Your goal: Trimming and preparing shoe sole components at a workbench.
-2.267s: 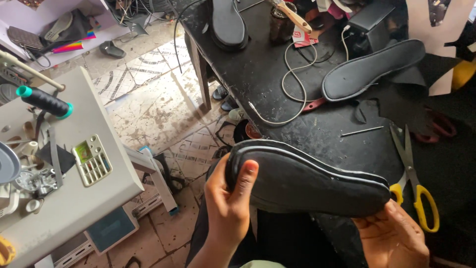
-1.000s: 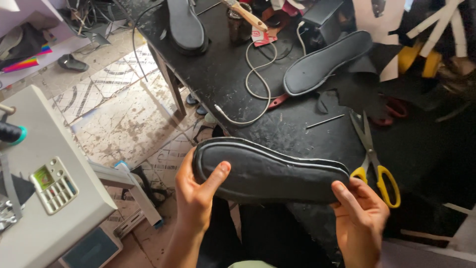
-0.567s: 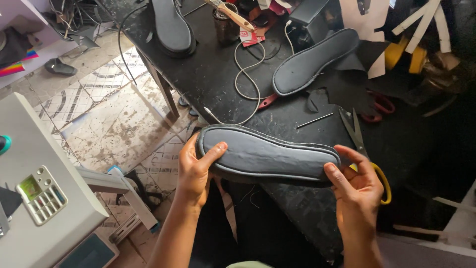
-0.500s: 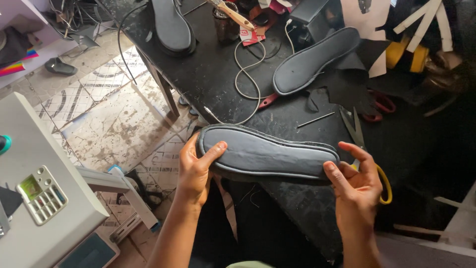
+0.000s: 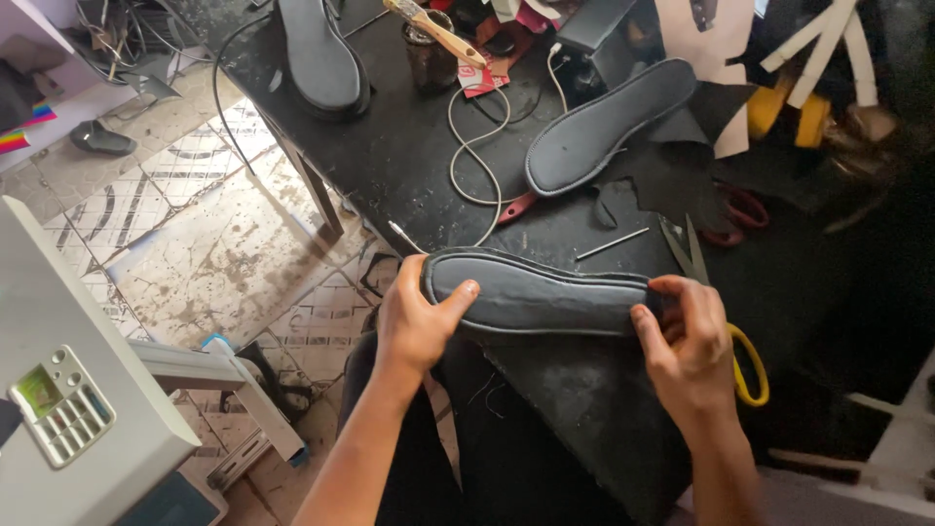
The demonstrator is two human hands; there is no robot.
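The black worktable (image 5: 409, 166) takes up most of the room ahead, its top smeared and crowded, with a patterned tiled floor (image 5: 195, 234) showing to its left. Nearer on the left stands a pale grey machine (image 5: 58, 321) with a small panel of a green screen and rows of buttons (image 5: 60, 405). At the table's near edge both hands hold one dark shoe sole (image 5: 536, 297) between them, lying lengthwise and level just above the tabletop: the left hand (image 5: 414, 326) is wrapped round its rounded left end with the thumb pressed on top, and the right hand (image 5: 691, 346) grips the other end, fingers curled over the rim. A second dark sole (image 5: 609, 122) lies at a slant further back on the table, and a third (image 5: 317, 54) rests near the far left corner. A pale cord (image 5: 477, 146) loops between them. Just right of the right hand lie scissors with yellow handles (image 5: 745, 365), partly hidden by it; red-handled ones (image 5: 740, 209) sit further back. A wooden-handled brush (image 5: 433, 29) rests across a dark pot, beside a small red and white label (image 5: 482, 78) lying flat. A thin metal rod (image 5: 612, 244) lies just beyond the held sole. Far left, a rainbow-striped strip (image 5: 24, 131) shows at the floor's edge.
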